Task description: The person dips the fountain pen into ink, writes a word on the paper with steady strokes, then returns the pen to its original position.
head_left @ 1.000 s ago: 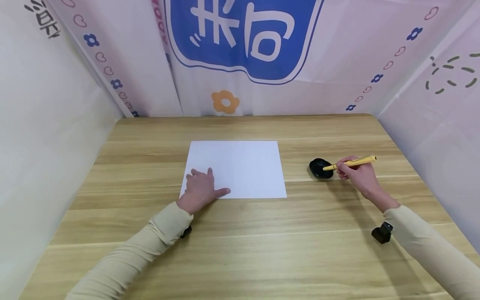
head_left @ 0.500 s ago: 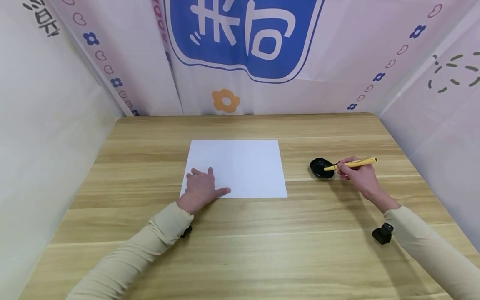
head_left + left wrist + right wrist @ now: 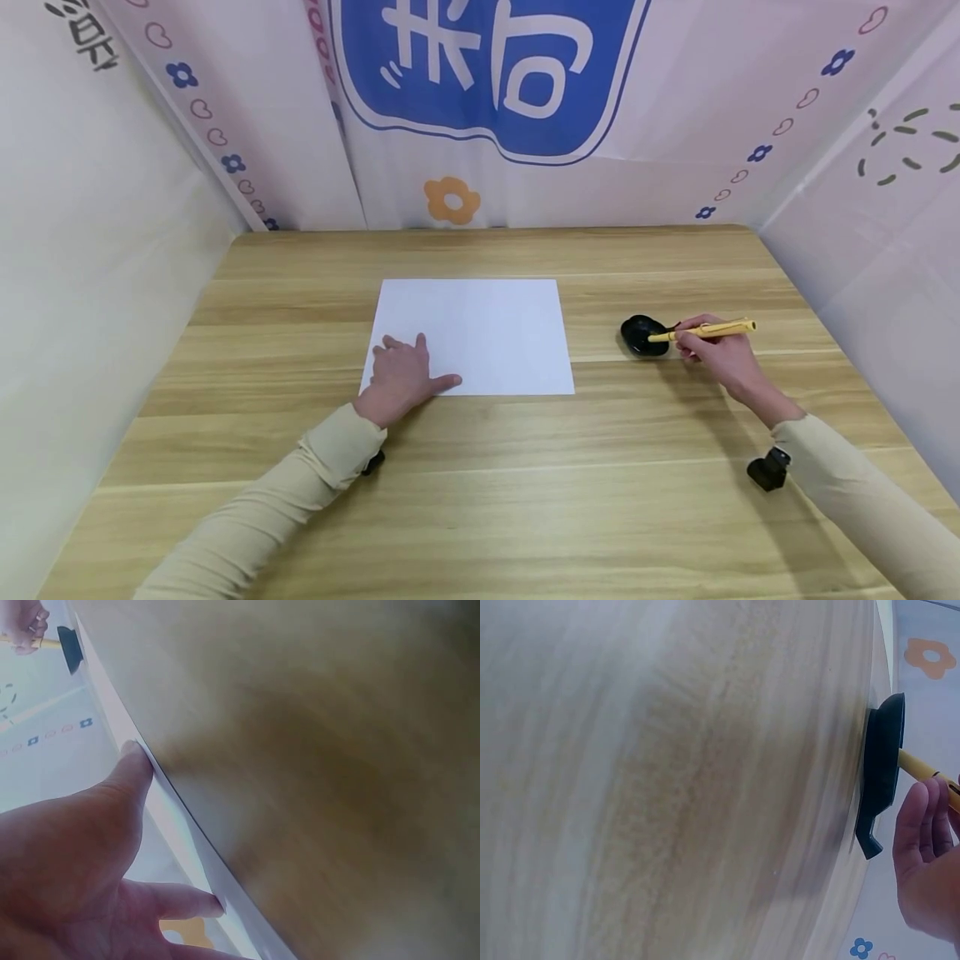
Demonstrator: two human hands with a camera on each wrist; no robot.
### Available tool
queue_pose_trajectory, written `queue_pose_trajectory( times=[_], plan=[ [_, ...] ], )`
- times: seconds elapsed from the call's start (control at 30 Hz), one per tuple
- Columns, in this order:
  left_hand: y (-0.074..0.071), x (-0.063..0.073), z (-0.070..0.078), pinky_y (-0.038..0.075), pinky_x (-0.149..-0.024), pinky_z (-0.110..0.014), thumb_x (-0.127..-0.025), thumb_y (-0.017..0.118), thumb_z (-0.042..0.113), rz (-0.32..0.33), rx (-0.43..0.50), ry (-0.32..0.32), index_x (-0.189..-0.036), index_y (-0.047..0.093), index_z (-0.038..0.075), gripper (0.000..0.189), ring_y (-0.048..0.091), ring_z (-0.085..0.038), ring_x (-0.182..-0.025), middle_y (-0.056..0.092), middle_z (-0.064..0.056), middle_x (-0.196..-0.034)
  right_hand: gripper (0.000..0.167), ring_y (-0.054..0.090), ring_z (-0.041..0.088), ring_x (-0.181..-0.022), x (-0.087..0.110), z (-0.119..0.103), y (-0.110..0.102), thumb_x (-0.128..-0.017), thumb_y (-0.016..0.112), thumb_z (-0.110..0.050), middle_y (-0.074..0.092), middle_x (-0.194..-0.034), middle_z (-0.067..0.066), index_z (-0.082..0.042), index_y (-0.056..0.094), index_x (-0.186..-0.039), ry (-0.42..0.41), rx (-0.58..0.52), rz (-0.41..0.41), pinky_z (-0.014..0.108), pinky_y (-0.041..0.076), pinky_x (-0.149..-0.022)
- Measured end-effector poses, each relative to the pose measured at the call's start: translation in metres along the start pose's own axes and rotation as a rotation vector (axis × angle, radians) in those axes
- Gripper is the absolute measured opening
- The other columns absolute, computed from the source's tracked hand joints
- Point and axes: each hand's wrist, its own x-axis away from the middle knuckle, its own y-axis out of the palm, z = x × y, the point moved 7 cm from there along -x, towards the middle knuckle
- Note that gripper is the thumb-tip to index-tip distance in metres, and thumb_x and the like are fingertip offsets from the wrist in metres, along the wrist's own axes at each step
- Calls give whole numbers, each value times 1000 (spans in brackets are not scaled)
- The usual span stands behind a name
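Head: white paper (image 3: 498,333) on the bench (image 3: 510,508) is touched by the spread left hand (image 3: 402,375); a yellow pen (image 3: 720,329) is pinched by the right hand (image 3: 723,354). Left wrist: the paper is seen obliquely. Right wrist: the pen's tip is hidden by a black dish (image 3: 883,757).

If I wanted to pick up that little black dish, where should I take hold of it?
Probably by its short handle, pinched while coming from the person's right: it juts out from the black dish on that side, so there is something slim to hold. The yellow pen slants in from that side too, so it would likely need moving first.
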Motion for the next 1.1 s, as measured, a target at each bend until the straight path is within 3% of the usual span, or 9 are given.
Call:
queue_pose_trajectory(
  times=[0.33,0.5,0.6,0.73,0.9,1.1],
  plan=[
    [0,2,-1,55,-72,-42,-78,51,74,8,-7,1,-143,37,2,99,50,-53,-115,45,-45,-127,28,60,-1,-66,1,-10,0,-92,59,-12,64,-72,-15,12,55,-106,-13,-17,33,20,53,-59],
    [1,5,8,51,-90,-47,-79,51,74,30,-30,48,-141,40,0,97,49,-52,-120,46,-43,-127,31,61,0,-69,1,-18,2,-94,58,-16,64,-74,-15,11,55,-110,-35,11,24,19,54,-60],
    [0,9,20,46,-97,-49,-79,49,74,53,-71,93,-140,43,0,96,56,-48,-114,48,-43,-125,34,61,0,-71,-1,-25,8,-94,58,-19,63,-77,-17,9,56,-112,-47,24,10,20,54,-61],
    [-1,12,28,45,-98,-50,-79,50,74,60,-78,104,-139,44,-1,96,59,-47,-109,49,-43,-124,33,62,1,-72,-4,-39,23,-94,59,-21,63,-78,-15,7,56,-110,-53,-22,-15,20,54,-62],
    [-2,12,31,41,-101,-54,-80,51,71,19,-39,109,-139,43,-3,95,48,-49,-123,49,-40,-126,32,62,2,-72,-10,-57,47,-93,60,-21,64,-78,-13,6,57,-109,-82,-49,-57,20,54,-62],
    [-4,13,33,40,-102,-55,-82,52,69,-8,-32,117,-140,41,-3,93,44,-49,-127,49,-39,-128,30,61,7,-73,-23,-82,87,-93,60,-19,63,-78,-12,5,59,-110,-93,-63,-120,24,55,-64]
  ],
)
